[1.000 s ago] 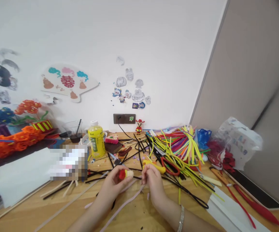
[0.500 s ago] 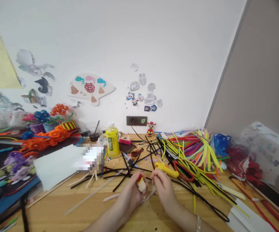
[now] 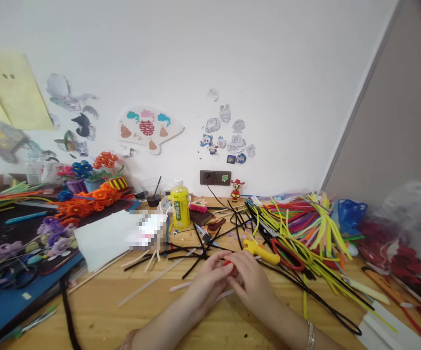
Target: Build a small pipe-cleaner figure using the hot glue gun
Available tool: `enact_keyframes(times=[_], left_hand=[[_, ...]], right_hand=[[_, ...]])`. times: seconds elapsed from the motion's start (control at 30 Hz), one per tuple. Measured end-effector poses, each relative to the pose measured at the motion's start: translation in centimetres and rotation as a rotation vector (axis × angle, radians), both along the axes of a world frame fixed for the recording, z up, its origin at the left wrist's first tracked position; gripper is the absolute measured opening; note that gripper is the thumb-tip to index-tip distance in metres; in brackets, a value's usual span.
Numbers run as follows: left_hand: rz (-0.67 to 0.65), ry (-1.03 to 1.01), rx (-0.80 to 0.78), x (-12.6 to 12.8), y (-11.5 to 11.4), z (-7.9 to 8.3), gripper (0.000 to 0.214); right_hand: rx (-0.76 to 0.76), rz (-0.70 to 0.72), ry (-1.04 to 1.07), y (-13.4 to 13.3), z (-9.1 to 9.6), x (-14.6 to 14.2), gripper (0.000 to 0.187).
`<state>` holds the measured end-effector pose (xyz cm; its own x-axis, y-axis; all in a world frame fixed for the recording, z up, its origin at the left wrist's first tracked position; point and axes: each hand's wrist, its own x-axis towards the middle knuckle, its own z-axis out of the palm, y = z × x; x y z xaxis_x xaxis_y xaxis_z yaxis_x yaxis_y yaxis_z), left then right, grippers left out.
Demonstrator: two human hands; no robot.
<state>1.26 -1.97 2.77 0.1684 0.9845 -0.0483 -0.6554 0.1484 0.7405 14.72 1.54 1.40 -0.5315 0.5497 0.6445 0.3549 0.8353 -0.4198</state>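
Observation:
My left hand point(image 3: 206, 282) and my right hand point(image 3: 250, 279) meet over the wooden table point(image 3: 123, 316), fingers closed together around a small red-topped craft piece point(image 3: 227, 262). Only a bit of red shows between the fingertips. A pale pink pipe cleaner point(image 3: 181, 288) lies under my hands on the wood. My right wrist wears a silver bracelet point(image 3: 310, 335).
Black pipe cleaners point(image 3: 195, 253) are scattered just beyond my hands. A heap of coloured pipe cleaners point(image 3: 301, 223), a yellow glue gun point(image 3: 261, 251) and red-handled scissors point(image 3: 290, 257) lie to the right. A yellow bottle point(image 3: 180, 210), white paper point(image 3: 104, 238) and orange pipe-cleaner flowers point(image 3: 86, 204) stand left.
The view has swung left, showing more of the left side of the table. My hands have come together, and the craft piece, earlier plain in my left hand, is now mostly covered by fingers.

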Motion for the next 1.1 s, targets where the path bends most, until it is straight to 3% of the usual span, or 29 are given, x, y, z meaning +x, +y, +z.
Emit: enact_keyframes(times=[0.13,0.4,0.67,1.1], left_hand=[[-0.066,0.008,0.01,0.0,-0.1,0.2,0.022],[-0.064,0.039,0.008,-0.2,0.1,0.5,0.029],[-0.073,0.062,-0.038,-0.5,-0.1,0.6,0.026],[-0.079,0.1,-0.058,-0.7,-0.2,1.1,0.024]], right_hand=[[-0.061,0.0,0.044,-0.1,0.2,0.0,0.032],[-0.03,0.029,0.096,-0.4,0.4,-0.4,0.04],[-0.095,-0.029,0.168,-1.1,0.7,-0.6,0.02],[-0.136,-0.025,0.106,-1.5,1.4,-1.0,0.011]])
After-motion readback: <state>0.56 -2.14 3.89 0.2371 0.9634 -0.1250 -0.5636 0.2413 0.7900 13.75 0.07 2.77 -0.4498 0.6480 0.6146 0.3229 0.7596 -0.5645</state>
